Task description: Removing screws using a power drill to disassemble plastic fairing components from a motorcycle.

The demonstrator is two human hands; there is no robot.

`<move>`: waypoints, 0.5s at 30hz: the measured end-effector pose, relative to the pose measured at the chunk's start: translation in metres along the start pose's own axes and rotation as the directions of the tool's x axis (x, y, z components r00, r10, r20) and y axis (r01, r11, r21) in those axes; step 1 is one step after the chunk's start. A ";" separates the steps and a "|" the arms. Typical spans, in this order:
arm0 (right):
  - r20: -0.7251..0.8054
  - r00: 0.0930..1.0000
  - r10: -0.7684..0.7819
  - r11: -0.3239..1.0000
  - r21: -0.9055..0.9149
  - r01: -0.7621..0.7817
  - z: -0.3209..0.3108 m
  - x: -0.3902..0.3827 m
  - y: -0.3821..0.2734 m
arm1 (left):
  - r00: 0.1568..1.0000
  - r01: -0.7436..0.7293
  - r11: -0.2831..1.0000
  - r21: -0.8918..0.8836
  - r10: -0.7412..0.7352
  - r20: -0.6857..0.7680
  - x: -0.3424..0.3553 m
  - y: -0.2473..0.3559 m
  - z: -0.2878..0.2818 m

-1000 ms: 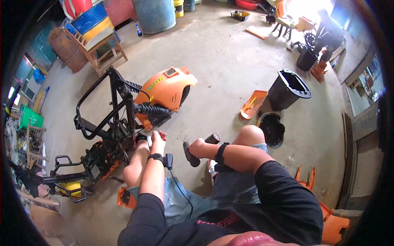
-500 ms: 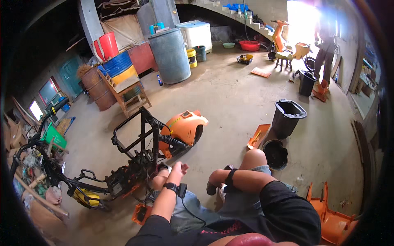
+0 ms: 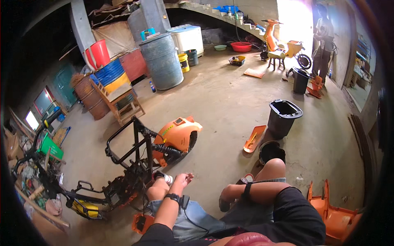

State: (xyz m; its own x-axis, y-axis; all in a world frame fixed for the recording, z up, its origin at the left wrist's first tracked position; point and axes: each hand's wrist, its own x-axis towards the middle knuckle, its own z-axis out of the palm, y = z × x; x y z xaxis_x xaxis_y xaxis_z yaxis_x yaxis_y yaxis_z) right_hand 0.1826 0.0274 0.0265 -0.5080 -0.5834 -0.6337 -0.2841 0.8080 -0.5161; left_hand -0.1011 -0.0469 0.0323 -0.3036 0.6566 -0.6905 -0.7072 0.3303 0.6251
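My left hand [image 3: 183, 179] hovers over my left knee beside the stripped scooter frame [image 3: 137, 160]; its fingers are loosely curled and somewhat apart, with nothing visible in them. Low between my knees hangs my right hand [image 3: 228, 194], its fingers mostly out of sight. A dark object [image 3: 223, 205] shows just under it and seems to be held; its kind is hidden. The black frame carries an orange rear fender [image 3: 176, 135] over the wheel and a yellow part [image 3: 86, 208] at its lower front.
Right of centre stand a black bin [image 3: 283, 121], an orange panel [image 3: 254, 139] with small items on it and a round black tub [image 3: 271, 151]. More orange bodywork [image 3: 332, 211] lies by my right side. A person [image 3: 324, 41] stands near the bright doorway beside an orange scooter [image 3: 271, 37].
The view has shifted slightly. My right hand has moved a little right and lower with the dark object under it. My left hand stays near the frame. The far person looks more upright.
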 end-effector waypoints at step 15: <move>0.117 0.788 0.605 0.793 -0.001 -0.609 -0.067 -0.077 -0.087 | 0.929 0.359 0.924 0.134 -0.339 -0.147 0.047 -0.067 0.023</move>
State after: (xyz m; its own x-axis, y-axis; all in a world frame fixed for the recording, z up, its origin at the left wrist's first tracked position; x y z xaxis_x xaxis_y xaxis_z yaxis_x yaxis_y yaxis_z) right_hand 0.1919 0.0079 0.1587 -0.4768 0.0197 -0.8788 0.0831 0.9963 -0.0227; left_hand -0.0529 -0.0224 -0.0337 -0.1360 0.3982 -0.9072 -0.6764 0.6317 0.3786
